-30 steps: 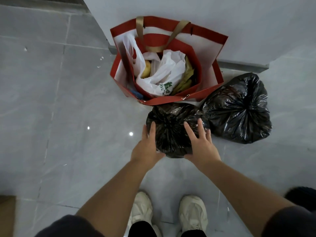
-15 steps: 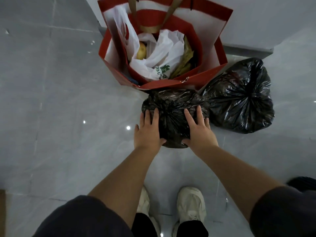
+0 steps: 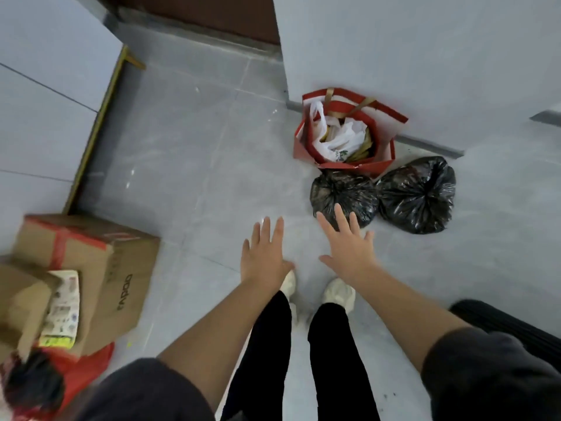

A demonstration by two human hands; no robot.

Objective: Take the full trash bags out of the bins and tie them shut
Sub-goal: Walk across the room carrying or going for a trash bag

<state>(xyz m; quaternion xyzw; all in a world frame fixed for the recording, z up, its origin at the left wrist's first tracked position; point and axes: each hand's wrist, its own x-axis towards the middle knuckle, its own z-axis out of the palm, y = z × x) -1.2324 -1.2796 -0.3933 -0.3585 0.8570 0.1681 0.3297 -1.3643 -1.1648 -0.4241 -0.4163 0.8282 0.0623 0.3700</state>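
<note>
Both hands are free: left hand [image 3: 264,253] and right hand [image 3: 349,249] hang flat w/ fingers spread wide, holding nothing. Two black bags sit on the floor [image 3: 194,183] by the wall, touching each other: near bag [image 3: 341,192] just past your right fingertips, far bag [image 3: 417,194] to its right. Both look gathered at the top, so prob. tied. A red tote [image 3: 349,132] stuffed w/ white plastic stands right behind them.

Check each knot is snug before moving on; if loose, pinch the neck, twist, re-knot. No bins in view, so look elsewhere for any left.

Writing: the box [image 3: 100,278] at left reads "RAPOO", I think. Green print on the white plastic is too small to read.
</note>
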